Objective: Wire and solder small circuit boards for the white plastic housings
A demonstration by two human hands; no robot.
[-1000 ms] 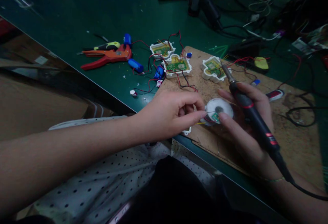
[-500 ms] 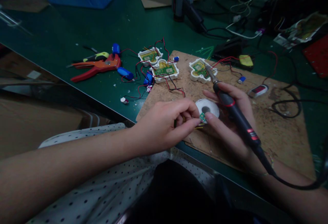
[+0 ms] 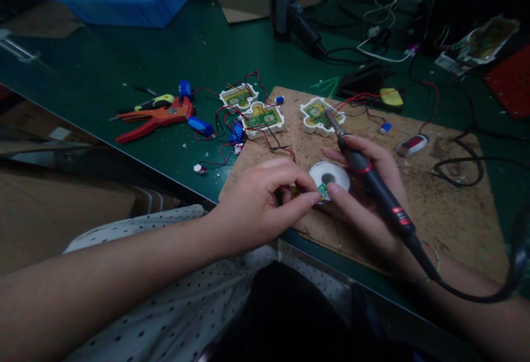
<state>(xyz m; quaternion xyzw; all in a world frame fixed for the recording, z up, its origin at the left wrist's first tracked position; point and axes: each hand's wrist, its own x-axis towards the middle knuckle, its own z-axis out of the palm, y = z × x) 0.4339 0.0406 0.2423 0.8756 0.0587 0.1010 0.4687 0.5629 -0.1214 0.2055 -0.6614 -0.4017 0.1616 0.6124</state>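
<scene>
Two bare hands are meeting over a brown cork-like work board point(image 3: 414, 207) that is lying on a green bench point(image 3: 124, 58). The left hand point(image 3: 256, 205) is curling its fingers inward, with thumb and forefinger pressed together in a pinch just beside a small green circuit board point(image 3: 322, 190); what exactly they are pinching is too small to tell. The right hand point(image 3: 364, 196) is cradling a round white housing point(image 3: 330, 175), its thumb tip resting against the circuit board at the housing's near edge, while a black soldering iron point(image 3: 375, 185) with red bands is lying clamped between its fingers, the metal tip pointing away toward the far side of the board. The iron's cable is trailing off past the right wrist.

Further along the board, three white housings with green circuit boards point(image 3: 261, 118) are sitting among red and black wires point(image 3: 232, 130). Orange wire strippers point(image 3: 155, 119) are lying on the bench to the left, near some blue cylindrical parts point(image 3: 200, 126). A blue bin point(image 3: 136, 6) is standing at the far edge
</scene>
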